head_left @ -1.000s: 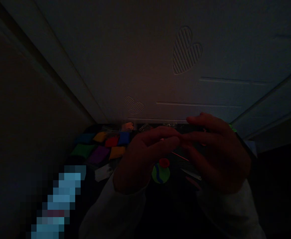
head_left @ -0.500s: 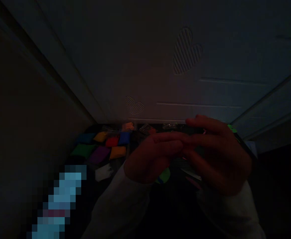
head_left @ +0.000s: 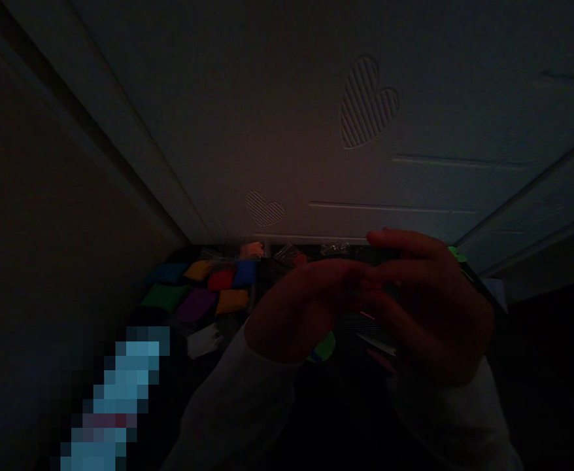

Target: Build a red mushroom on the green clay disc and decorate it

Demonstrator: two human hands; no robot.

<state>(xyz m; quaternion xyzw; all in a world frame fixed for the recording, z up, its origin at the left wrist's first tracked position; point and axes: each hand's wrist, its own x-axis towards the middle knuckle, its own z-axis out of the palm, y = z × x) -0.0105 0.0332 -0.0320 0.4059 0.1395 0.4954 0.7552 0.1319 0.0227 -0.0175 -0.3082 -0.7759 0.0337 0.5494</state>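
Observation:
In dim light my left hand (head_left: 301, 307) and my right hand (head_left: 438, 301) meet at the fingertips above the dark work surface. The fingers of my left hand are bent toward the right one, its palm side in shadow. My right thumb and index finger close together against the left fingertips, while its other fingers stay raised. Whatever lies between them is too dark and small to make out. Under my left wrist a round green piece (head_left: 325, 347) with a blue mark partly shows. A thin pale blade-like tool (head_left: 376, 343) and a pinkish strip (head_left: 380, 360) lie below my right hand.
Several coloured packets, among them a purple one (head_left: 197, 305) and a green one (head_left: 164, 298), lie at the left. A torn white packet (head_left: 204, 340) is nearer. Clear crinkled wrappers (head_left: 335, 248) lie along the white panel with hearts (head_left: 368, 104). A blurred pale-blue shape (head_left: 120, 392) stands lower left.
My left thumb, visible on top before, has dropped out of sight behind the hand. My right fingers have shifted slightly at the contact point.

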